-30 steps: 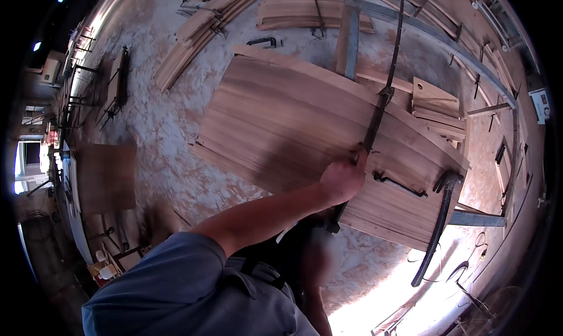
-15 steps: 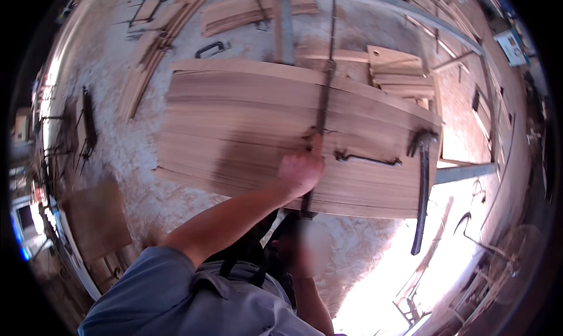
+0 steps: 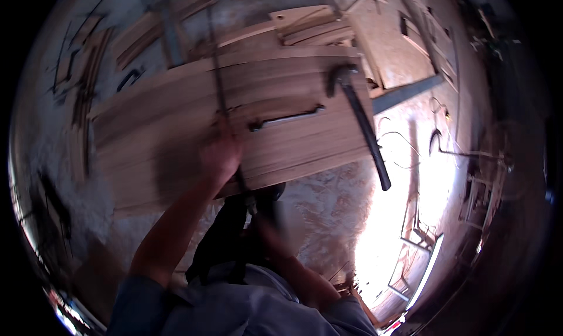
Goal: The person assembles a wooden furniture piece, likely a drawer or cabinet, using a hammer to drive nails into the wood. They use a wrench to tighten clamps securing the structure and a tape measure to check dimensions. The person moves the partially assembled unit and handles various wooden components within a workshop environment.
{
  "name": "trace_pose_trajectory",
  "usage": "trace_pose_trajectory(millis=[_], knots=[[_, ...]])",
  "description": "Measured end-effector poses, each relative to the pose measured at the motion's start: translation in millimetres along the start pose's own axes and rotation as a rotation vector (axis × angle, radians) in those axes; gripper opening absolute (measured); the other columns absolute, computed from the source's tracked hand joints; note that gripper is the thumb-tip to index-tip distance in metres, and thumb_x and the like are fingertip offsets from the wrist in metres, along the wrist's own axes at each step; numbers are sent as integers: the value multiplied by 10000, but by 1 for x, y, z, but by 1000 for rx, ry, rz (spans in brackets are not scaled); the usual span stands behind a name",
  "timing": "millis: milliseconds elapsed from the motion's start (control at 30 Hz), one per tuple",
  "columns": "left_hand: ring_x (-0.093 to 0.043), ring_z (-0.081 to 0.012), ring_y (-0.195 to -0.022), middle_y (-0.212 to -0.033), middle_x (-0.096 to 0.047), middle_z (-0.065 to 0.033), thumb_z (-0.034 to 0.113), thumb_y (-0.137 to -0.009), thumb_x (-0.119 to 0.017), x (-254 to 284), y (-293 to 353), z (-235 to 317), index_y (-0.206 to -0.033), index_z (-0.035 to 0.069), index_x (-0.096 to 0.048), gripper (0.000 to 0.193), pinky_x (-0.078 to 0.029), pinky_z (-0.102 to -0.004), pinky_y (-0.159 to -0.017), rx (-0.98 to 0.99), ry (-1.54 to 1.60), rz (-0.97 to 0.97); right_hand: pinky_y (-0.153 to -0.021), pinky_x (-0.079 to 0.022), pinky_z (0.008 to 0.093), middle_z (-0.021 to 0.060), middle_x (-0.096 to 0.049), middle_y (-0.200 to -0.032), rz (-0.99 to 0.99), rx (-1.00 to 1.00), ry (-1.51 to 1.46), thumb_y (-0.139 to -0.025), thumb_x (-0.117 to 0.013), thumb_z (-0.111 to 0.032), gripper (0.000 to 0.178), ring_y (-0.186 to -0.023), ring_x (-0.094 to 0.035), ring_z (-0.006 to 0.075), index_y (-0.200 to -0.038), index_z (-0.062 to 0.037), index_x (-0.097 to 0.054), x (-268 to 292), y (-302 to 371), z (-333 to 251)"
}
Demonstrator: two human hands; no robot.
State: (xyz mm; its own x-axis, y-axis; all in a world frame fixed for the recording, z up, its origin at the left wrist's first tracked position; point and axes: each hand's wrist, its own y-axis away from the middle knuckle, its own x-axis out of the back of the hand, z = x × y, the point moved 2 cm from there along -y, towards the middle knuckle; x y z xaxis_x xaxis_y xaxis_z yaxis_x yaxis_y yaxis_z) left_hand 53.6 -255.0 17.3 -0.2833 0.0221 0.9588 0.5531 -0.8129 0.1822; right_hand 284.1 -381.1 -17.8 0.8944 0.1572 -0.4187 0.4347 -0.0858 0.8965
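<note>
A wide wooden panel (image 3: 293, 154) of boards laid edge to edge lies before me. A long dark bar clamp (image 3: 219, 86) crosses it from the far side to the near edge. My left hand (image 3: 221, 159) is closed around the clamp's bar, on the panel's near half. Close to my body, my right hand (image 3: 268, 236) is at the clamp's near end, smeared by motion, so its fingers cannot be read. To the right of the bar lies a metal wrench (image 3: 287, 118). A claw hammer (image 3: 365, 125) rests at the panel's right end, its dark handle sticking out past the edge.
Beyond the panel are stacked wood pieces (image 3: 311, 29) and a small C-clamp (image 3: 130, 78). Long wood strips (image 3: 88, 104) lie at the far left. A blue-grey metal beam (image 3: 407, 94) juts out at the right. Thin metal frames (image 3: 404, 271) stand on the sunlit floor.
The view has turned, so the panel, wrench and hammer appear farther left and tilted. My left hand stays on the clamp's bar. The right hand is blurred at the clamp's near end in both frames.
</note>
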Motion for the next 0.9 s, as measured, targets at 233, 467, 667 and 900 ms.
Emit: trace_pose_trajectory(millis=[233, 467, 667, 900], knots=[[-641, -306, -583, -687, -648, -123, 274, -844, -555, -26, -6, -10, -1434, 17, -253, 711, -521, -431, -533, -90, -98, 98, -767, -522, 424, 189, -633, -964, 295, 465, 1028, -917, -508, -339, 333, -896, -644, 309, -1067, -47, -564, 32, 61, -92], [-638, -343, -671, -799, -648, -174, 291, -903, -512, 2, 7, -5, -1388, -10, -341, 595, -515, -461, -597, -22, -23, 51, -821, -489, 471, 217, -580, -1113, 1154, 1074, 1601, -820, -682, -328, 521, -1033, -574, 375, -1209, -42, -488, 114, 122, -294], [-498, -426, -1141, -1247, -499, -256, 333, -930, -530, 22, 21, 58, -1374, -7, -365, 584, -457, -485, -898, -171, -161, 248, -752, -491, 471, 247, -634, -899, 818, 834, 1470, -823, -666, -299, 419, -894, -615, 414, -1100, -15, -530, 191, 85, -325], [-367, -428, -1291, -1415, -343, -246, 274, -744, -766, -27, 47, 220, -1403, -7, -306, 851, -342, -552, -1032, -564, -31, 1, -685, -506, 366, 151, -655, -823, 341, 694, 986, -828, -655, -225, 394, -778, -649, 290, -1117, 9, -526, 230, 130, -325]])
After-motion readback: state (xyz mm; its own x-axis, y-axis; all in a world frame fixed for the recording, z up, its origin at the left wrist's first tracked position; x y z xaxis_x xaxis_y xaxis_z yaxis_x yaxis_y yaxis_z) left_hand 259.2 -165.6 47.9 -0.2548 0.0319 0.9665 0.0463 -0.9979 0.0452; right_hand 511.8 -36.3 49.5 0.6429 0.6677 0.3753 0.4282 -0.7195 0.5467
